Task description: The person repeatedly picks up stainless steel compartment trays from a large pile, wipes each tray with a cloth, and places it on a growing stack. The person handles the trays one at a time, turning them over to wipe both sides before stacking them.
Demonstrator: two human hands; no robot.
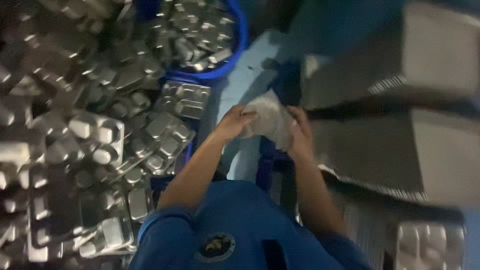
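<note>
Dim and blurred, the work area below me is crowded with steel: from my head camera I look down on a heap of compartmented stainless-steel meal trays (90,145) spreading across the whole left side, far too many and too smeared to count. One round blue plastic tub (239,45) at the top holds more of them, and one further tray (430,245) lies apart at the lower right. My left hand (234,122) and my right hand (300,132) are both closed on a single crumpled grey cloth (270,117), gripping it from either side, held in the air in front of my blue shirt (240,225) and above a pale blue surface (245,85). I judge the pile the hazard: the trays lie tilted on one another, so a nudge from my elbow could set them sliding. The cloth could also slip from my grip if it is wet, though I cannot tell that.
</note>
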